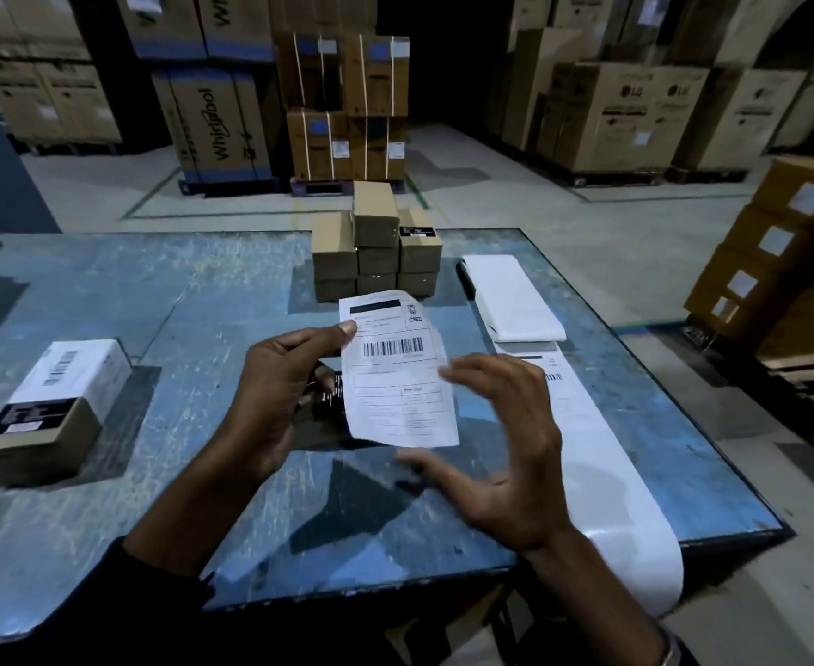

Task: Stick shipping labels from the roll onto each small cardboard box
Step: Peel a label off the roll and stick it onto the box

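Warehouse table [107,290]: label [402,372] is pinched at its top corner by left hand [275,391]; right hand [501,449] is spread, empty. Thin, floppy, sticky-backed stock is best held by edges.

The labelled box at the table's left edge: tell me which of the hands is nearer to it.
Left. The left hand is right of the labelled box, apart from it, pinching a loose label. The right hand is further right, beyond that label.

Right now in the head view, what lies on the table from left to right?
Labelled box → left hand pinching a peeled label → right hand, open → label strip running off the table's near edge.
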Demonstrator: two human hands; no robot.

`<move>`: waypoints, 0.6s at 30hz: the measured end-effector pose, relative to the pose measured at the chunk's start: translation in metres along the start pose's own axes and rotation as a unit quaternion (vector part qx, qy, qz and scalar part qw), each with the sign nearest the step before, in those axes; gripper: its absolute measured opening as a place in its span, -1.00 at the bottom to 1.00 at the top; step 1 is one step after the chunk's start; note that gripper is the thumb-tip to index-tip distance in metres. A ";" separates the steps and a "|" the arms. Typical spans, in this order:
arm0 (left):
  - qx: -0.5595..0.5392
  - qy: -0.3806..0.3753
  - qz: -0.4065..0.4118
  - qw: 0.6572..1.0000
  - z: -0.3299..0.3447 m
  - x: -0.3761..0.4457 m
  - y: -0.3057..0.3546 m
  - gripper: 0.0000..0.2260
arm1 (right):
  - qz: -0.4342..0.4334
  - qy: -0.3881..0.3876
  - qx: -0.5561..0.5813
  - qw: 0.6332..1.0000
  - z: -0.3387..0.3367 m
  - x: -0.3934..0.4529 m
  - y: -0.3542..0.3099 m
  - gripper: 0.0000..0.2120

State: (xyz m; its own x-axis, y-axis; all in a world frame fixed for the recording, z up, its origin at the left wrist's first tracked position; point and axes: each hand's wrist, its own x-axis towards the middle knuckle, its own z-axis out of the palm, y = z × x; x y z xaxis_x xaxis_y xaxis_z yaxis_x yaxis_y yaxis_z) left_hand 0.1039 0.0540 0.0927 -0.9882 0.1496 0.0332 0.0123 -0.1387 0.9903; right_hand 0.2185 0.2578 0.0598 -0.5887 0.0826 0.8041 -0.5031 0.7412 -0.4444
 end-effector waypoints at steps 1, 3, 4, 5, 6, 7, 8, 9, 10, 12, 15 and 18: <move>0.003 -0.016 -0.008 1.000 0.003 0.004 0.002 -0.78 | 0.060 0.022 0.019 0.998 0.002 -0.003 0.006 -0.36; 0.012 -0.045 -0.014 0.999 0.010 0.016 0.003 -0.78 | 0.216 0.058 0.091 0.970 0.009 -0.004 0.015 -0.43; 0.016 -0.053 -0.011 0.998 0.012 0.022 0.002 -0.77 | 0.281 0.057 0.141 0.948 0.012 -0.003 0.019 -0.49; 0.019 -0.057 -0.007 0.998 0.014 0.027 -0.001 -0.77 | 0.316 0.047 0.183 0.930 0.014 -0.002 0.021 -0.58; 0.020 -0.055 -0.005 0.998 0.016 0.029 -0.004 -0.78 | 0.332 0.033 0.216 0.918 0.015 -0.001 0.020 -0.65; 0.020 -0.051 -0.005 0.998 0.016 0.032 -0.008 -0.79 | 0.335 0.017 0.233 0.913 0.017 -0.001 0.018 -0.64; 0.019 -0.046 -0.006 0.999 0.015 0.034 -0.012 -0.80 | 0.334 -0.002 0.247 0.910 0.019 -0.002 0.017 -0.61; 0.017 -0.040 -0.007 0.999 0.013 0.036 -0.014 -0.80 | 0.339 -0.017 0.263 0.903 0.021 -0.003 0.020 -0.61; 0.015 -0.032 -0.010 0.999 0.010 0.037 -0.015 -0.80 | 0.346 -0.023 0.276 0.897 0.022 -0.003 0.023 -0.62; 0.020 -0.015 0.002 1.000 0.004 0.041 -0.016 -0.81 | 0.355 -0.025 0.295 0.887 0.026 -0.002 0.031 -0.64; 0.061 0.001 0.087 0.994 -0.005 0.043 -0.012 -0.86 | 0.379 -0.033 0.335 0.862 0.029 -0.002 0.035 -0.60; 0.071 0.004 0.110 0.991 -0.007 0.040 -0.010 -0.91 | 0.394 -0.060 0.346 0.850 0.028 -0.006 0.031 -0.65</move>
State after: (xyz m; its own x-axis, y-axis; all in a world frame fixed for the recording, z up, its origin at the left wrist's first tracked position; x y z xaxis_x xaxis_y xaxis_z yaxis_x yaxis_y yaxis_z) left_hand 0.0629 0.0543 0.0831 -0.9604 0.1238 0.2498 0.2484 -0.0269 0.9683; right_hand 0.1883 0.2616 0.0295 -0.9545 0.2722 0.1220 -0.1500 -0.0844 -0.9851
